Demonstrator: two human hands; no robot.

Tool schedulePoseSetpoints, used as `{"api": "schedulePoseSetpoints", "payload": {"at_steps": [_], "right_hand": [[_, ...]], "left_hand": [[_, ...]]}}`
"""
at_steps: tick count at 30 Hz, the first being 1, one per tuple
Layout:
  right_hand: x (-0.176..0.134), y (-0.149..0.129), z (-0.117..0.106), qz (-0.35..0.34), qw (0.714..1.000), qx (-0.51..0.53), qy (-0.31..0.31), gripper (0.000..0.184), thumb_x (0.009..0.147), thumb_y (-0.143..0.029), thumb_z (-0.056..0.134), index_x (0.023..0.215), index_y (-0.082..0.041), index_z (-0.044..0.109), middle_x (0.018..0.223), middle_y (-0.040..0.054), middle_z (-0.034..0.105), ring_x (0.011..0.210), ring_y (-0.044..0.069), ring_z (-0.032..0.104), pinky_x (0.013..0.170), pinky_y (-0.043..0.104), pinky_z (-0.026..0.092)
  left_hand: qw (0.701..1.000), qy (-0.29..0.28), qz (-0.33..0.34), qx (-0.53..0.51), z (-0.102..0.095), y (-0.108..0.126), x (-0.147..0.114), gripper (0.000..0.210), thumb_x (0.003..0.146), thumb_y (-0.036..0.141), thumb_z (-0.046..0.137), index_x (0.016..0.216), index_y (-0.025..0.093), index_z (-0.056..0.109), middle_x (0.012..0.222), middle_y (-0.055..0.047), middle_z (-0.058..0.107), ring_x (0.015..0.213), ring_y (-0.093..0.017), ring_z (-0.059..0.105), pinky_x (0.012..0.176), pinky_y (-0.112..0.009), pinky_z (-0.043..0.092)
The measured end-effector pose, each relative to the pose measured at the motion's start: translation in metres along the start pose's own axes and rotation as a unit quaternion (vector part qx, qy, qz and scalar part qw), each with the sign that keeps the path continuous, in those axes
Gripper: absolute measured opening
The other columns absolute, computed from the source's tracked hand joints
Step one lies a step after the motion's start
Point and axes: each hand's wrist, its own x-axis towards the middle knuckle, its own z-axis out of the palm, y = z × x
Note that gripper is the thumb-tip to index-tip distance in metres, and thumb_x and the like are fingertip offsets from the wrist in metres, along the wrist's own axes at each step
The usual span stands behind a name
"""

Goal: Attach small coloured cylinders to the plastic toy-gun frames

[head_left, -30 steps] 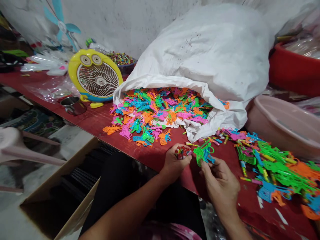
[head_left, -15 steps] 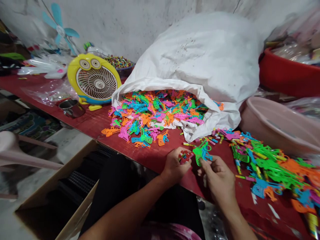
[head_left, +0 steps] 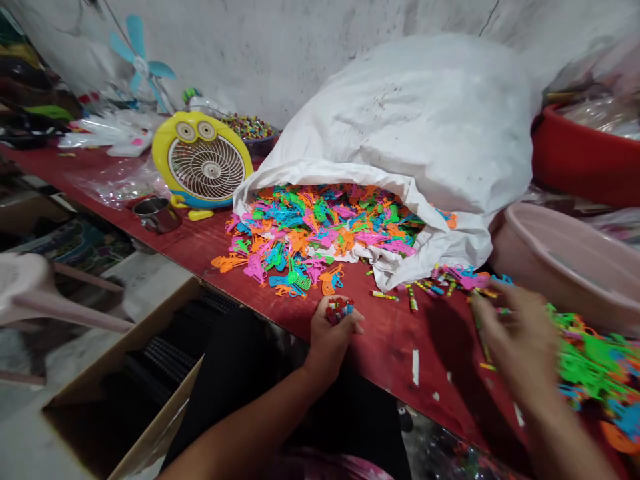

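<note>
Nearest my camera, two dark-clothed legs (head_left: pixel 225 393) sit at a red table (head_left: pixel 380 340); on the left, a cardboard box (head_left: pixel 157 433) of dark items stands below its edge. Just over that edge I see the left hand (head_left: pixel 330 333) curled around a bundle of short sticks (head_left: pixel 339 310), red ends showing. Well apart, the right hand (head_left: pixel 523 333) reaches over the table, blurred; I cannot tell whether its fingers pinch anything. It blocks my view of part of a heap of bright plastic toy guns (head_left: pixel 595 363), green, orange and blue. Between the hands lie loose striped sticks (head_left: pixel 413 298) and white scraps (head_left: pixel 415 367).

Farther in, more toy guns spill from the mouth of a bulging white sack (head_left: pixel 410 120), which takes up most of the table's back. To its right, a pink basin (head_left: pixel 565 240) hems in the heap, with a red tub (head_left: pixel 585 157) behind. To its left stand a metal cup (head_left: pixel 157 215) and a yellow round-eyed fan (head_left: pixel 213 170), which partly hides a bowl of small coloured pieces (head_left: pixel 250 127). Farthest are a blue-bladed fan (head_left: pixel 143 67) and a stained wall (head_left: pixel 280 40).
</note>
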Motion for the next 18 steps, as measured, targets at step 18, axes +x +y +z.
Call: {"api": "schedulePoseSetpoints", "payload": {"at_steps": [18], "right_hand": [[-0.011,-0.083,0.152,0.082,0.936,0.219,-0.264,0.008,0.073,-0.026,0.058,0.073,-0.018,0.057,0.062,-0.0027,0.054,0.058,0.012,0.047,0.054,0.024,0.034]], "left_hand": [[0.995,0.096,0.037,0.0,-0.013,-0.002,0.004,0.023,0.072,0.027,0.07,0.085,0.017,0.054,0.062,0.005,0.059,0.051,-0.007,0.05,0.05,-0.019,0.037]]}}
